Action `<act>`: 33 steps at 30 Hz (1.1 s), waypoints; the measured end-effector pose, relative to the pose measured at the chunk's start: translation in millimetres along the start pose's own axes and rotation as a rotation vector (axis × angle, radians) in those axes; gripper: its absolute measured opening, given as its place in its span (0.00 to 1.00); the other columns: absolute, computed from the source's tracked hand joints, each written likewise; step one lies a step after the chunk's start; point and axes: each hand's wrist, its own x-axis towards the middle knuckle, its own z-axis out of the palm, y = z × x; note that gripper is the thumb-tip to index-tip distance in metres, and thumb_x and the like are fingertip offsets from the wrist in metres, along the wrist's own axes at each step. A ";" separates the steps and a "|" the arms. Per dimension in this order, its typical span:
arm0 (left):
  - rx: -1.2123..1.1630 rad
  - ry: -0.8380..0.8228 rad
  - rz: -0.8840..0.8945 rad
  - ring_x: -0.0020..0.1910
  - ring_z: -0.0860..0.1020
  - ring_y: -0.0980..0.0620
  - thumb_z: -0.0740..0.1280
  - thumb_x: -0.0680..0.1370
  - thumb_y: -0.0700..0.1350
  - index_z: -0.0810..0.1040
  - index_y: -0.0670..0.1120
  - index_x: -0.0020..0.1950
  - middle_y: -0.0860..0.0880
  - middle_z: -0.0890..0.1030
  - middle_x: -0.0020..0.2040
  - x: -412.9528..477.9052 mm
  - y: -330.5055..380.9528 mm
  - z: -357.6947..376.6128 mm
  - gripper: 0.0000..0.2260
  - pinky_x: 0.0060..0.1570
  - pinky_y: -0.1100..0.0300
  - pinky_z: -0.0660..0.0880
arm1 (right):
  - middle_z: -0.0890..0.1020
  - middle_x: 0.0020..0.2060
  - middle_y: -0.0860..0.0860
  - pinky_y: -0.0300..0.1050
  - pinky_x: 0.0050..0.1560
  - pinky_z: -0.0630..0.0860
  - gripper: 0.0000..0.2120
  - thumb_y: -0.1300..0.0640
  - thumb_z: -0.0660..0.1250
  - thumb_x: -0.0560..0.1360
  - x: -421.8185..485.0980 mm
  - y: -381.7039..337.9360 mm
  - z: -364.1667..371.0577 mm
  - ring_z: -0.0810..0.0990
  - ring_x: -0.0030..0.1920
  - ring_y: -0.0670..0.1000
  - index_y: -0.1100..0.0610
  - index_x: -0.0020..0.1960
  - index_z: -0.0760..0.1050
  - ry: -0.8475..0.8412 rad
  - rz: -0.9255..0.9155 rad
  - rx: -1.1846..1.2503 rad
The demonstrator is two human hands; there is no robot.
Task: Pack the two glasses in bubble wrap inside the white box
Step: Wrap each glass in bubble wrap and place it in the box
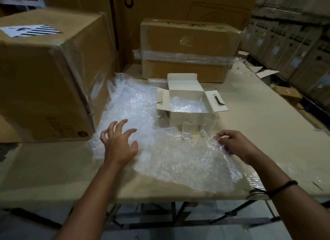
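While glasses (189,127) stand, right hand (235,145) seemingly pinches wrap (169,161).

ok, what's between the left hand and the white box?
Head view: only bubble wrap lies between left hand and white box.

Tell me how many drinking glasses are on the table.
2. The left glass stands upright just in front of the white box; the right glass stands beside it, nearer the right hand. Others may be hidden under the bubble wrap.
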 end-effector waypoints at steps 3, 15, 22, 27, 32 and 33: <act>-0.095 -0.010 -0.007 0.71 0.62 0.46 0.60 0.66 0.47 0.85 0.53 0.51 0.50 0.73 0.69 -16.8 30.1 5.6 0.18 0.66 0.47 0.50 | 0.77 0.31 0.56 0.38 0.24 0.65 0.09 0.68 0.63 0.78 20.0 18.2 -19.9 0.69 0.23 0.49 0.59 0.44 0.79 0.045 0.001 -0.147; 0.060 -0.162 0.062 0.73 0.60 0.44 0.61 0.72 0.58 0.83 0.55 0.55 0.48 0.71 0.71 -62.6 91.5 24.9 0.18 0.65 0.43 0.53 | 0.81 0.56 0.55 0.52 0.53 0.72 0.13 0.52 0.70 0.75 10.6 39.2 -7.4 0.78 0.54 0.59 0.53 0.59 0.80 0.372 -0.502 -0.940; 0.073 -0.176 0.164 0.75 0.57 0.43 0.63 0.68 0.46 0.83 0.60 0.52 0.48 0.69 0.73 -58.7 87.5 27.3 0.18 0.67 0.41 0.51 | 0.76 0.64 0.47 0.50 0.61 0.65 0.17 0.43 0.57 0.79 -4.4 42.7 -4.2 0.72 0.63 0.52 0.45 0.64 0.75 0.013 -0.530 -1.128; 0.103 -0.218 0.143 0.75 0.57 0.43 0.63 0.72 0.53 0.84 0.61 0.46 0.49 0.69 0.74 -56.7 91.3 34.8 0.10 0.68 0.43 0.48 | 0.69 0.71 0.45 0.57 0.70 0.57 0.20 0.42 0.59 0.78 8.7 47.3 -36.8 0.68 0.70 0.52 0.40 0.70 0.67 -0.191 -0.408 -1.203; -0.001 -0.152 0.207 0.71 0.66 0.44 0.66 0.71 0.50 0.84 0.56 0.43 0.52 0.75 0.67 -55.2 110.1 39.1 0.07 0.66 0.48 0.52 | 0.63 0.76 0.51 0.60 0.74 0.53 0.26 0.44 0.67 0.76 5.2 35.3 -47.2 0.59 0.76 0.56 0.43 0.73 0.65 -0.101 -0.447 -1.304; -0.038 -0.142 0.224 0.69 0.69 0.46 0.66 0.71 0.49 0.83 0.56 0.44 0.53 0.78 0.63 -55.4 113.6 41.2 0.07 0.65 0.49 0.53 | 0.67 0.73 0.51 0.56 0.72 0.59 0.25 0.45 0.67 0.76 -3.0 28.2 -39.0 0.64 0.72 0.55 0.44 0.71 0.67 -0.055 -0.515 -1.257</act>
